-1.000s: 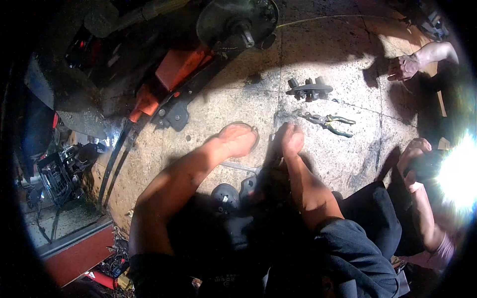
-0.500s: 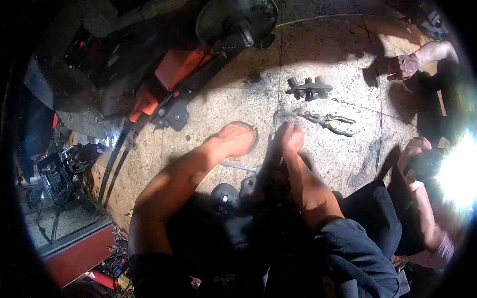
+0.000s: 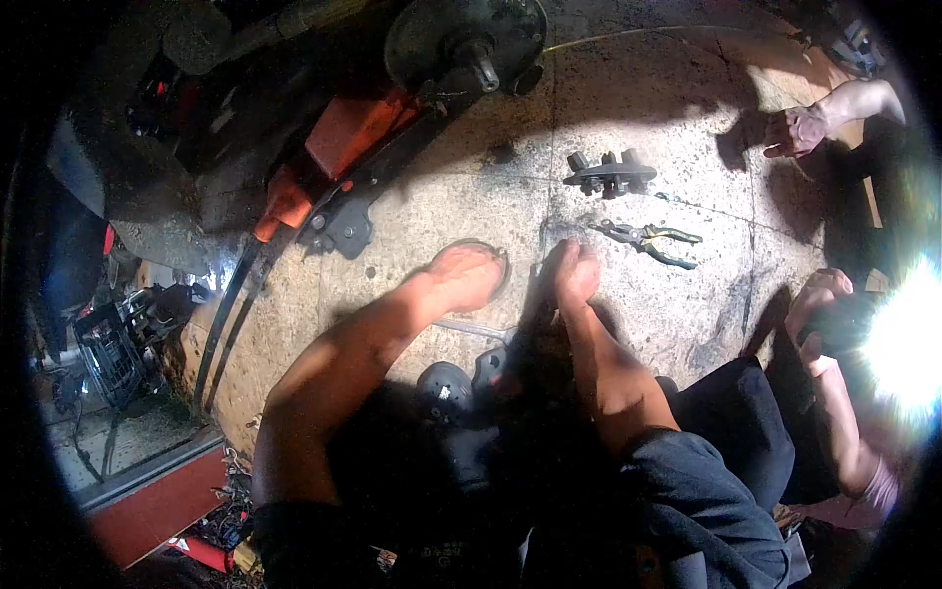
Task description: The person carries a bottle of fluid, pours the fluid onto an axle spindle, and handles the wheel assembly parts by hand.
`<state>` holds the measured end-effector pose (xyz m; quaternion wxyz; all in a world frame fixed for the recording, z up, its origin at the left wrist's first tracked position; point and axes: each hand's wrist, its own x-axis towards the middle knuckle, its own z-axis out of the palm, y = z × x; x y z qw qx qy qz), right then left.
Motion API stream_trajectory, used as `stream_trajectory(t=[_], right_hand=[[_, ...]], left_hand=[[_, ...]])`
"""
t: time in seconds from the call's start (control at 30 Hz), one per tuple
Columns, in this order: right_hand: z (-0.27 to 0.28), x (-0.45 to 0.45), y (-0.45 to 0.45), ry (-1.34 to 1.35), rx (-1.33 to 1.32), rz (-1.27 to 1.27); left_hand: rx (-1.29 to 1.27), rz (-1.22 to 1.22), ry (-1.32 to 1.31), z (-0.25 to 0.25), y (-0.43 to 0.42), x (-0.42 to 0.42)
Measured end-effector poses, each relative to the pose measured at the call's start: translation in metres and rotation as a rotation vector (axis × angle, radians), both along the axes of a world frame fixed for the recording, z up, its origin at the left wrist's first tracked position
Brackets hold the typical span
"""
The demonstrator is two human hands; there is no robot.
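Note:
My left hand point(image 3: 466, 276) is curled over a round, flat metal part point(image 3: 504, 267) on the floor; only its curved rim shows past the fingers. Just to the right, my right hand point(image 3: 579, 272) is closed low over the floor, and whatever it holds is hidden. Beyond it lie pliers point(image 3: 648, 239) with yellow-and-black handles, jaws pointing towards my right hand. Farther off rests a dark round metal part point(image 3: 613, 177) with several upright stubs. A long wrench-like metal tool point(image 3: 471, 329) lies below my left hand, partly in shadow.
A large metal disc with a central shaft point(image 3: 471, 59) stands at the top, near an orange arm point(image 3: 358, 133). A dark bracket point(image 3: 343, 231) lies beside it. At right are another person's hands point(image 3: 800, 130) and a glaring lamp point(image 3: 908, 348). Machinery point(image 3: 108, 348) stands at left.
Almost nothing differs. Both hands stay in the same places, and the pliers and metal parts have not moved.

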<state>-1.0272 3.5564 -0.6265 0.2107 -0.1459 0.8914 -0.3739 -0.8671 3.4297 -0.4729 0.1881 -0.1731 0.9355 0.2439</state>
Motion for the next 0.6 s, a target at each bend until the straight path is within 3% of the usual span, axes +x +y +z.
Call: stream_trajectory(t=[0.27,0.3,0.6], right_hand=[[0.019,0.001,-0.001,-0.003,0.072,-0.011],[0.006,0.0,-0.002,0.031,0.053,-0.014],[0.016,0.001,-0.005,-0.017,0.093,-0.048]], left_hand=[[-0.008,0.03,-0.202,0.019,0.005,-0.012],[-0.041,-0.008,-0.091,0.015,0.004,-0.009],[-0.061,0.005,-0.122,0.016,0.006,-0.01]])
